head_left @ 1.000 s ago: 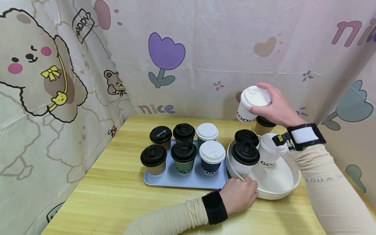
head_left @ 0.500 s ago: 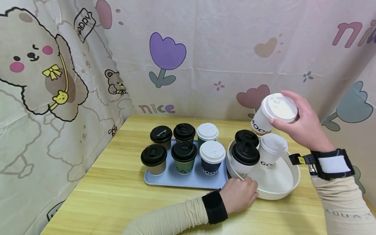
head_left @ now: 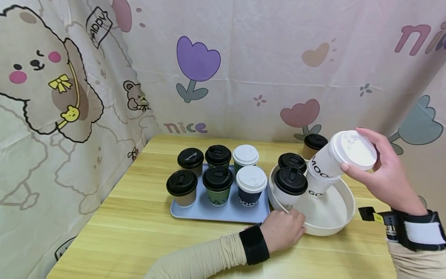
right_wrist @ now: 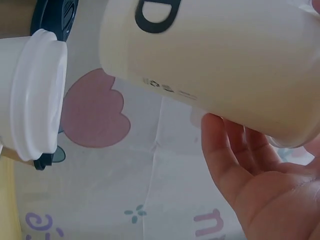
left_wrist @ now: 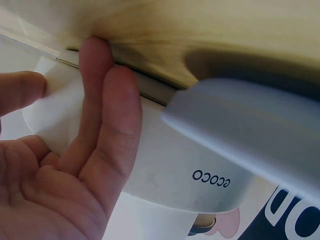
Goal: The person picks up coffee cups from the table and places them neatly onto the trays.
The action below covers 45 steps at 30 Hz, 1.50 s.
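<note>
My right hand (head_left: 393, 176) holds a white lidded paper coffee cup (head_left: 352, 149), tilted, above the right part of a round cream bowl (head_left: 343, 228). In the right wrist view the cup (right_wrist: 225, 65) fills the top, with fingers (right_wrist: 220, 150) against its side. A white cup with a white lid (head_left: 317, 186) and two cups with black lids, one in front (head_left: 291, 181) and one behind (head_left: 292, 161), stand in the bowl. Against the bowl's near left wall rests my left hand (head_left: 283, 230); the left wrist view has its fingers (left_wrist: 120, 110) fairly straight beside the wall.
Left of the bowl lies a blue tray (head_left: 209, 215) bearing several lidded cups, with black or white lids. A brown cup with a black lid (head_left: 314, 143) stands behind the bowl. A printed curtain (head_left: 244, 58) borders the wooden table (head_left: 139, 240).
My right hand has carried the white cup rightward and down, from behind the bowl to above its right side, and the cup leans more. My left hand stays at the bowl.
</note>
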### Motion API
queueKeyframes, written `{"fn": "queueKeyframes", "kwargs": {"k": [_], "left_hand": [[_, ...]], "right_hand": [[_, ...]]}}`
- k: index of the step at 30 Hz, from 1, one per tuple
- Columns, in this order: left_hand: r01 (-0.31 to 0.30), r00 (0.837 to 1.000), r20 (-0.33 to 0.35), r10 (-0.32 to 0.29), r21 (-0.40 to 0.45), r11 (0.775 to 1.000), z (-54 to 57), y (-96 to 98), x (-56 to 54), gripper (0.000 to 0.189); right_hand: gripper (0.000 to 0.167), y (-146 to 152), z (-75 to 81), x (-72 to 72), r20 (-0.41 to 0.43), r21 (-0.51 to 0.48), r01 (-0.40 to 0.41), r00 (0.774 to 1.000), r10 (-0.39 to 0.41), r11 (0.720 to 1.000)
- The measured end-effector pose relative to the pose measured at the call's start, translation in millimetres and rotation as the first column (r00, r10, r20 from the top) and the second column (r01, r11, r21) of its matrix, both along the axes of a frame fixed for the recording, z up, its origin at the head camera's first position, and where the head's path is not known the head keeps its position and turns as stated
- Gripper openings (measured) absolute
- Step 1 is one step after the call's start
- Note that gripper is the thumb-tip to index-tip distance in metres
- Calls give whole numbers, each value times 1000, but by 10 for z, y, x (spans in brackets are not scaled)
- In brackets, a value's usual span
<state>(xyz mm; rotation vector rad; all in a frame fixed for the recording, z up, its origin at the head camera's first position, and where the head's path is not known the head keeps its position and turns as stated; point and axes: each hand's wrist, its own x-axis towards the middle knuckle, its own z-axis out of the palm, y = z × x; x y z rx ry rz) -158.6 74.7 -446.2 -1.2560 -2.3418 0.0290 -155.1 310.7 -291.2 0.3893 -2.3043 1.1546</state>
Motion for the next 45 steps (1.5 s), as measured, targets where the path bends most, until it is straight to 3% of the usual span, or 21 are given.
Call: {"fn": "queueKeyframes", "kwargs": {"k": [9, 17, 24, 34, 45], "left_hand": [[0, 1000, 14, 0, 4, 1000, -5, 5, -11, 23], [0, 1000, 28, 0, -9, 1000, 3, 7, -12, 23], [2, 999, 41, -1, -15, 1000, 18, 3, -17, 23], [-1, 999, 48, 1, -16, 1000, 16, 6, -19, 23], [-7, 1000, 26, 7, -13, 1000, 25, 2, -12, 22]], "right_hand": [[90, 114, -159, 208, 53, 49, 24, 998, -27, 999], [91, 190, -360, 309, 149, 168, 55, 985, -81, 984], [89, 205, -513, 325, 220, 233, 10, 974, -63, 972], [85, 123, -719, 276, 244, 206, -26, 969, -26, 978], [78, 56, -836, 279, 349, 259, -17, 934, -77, 966]]}}
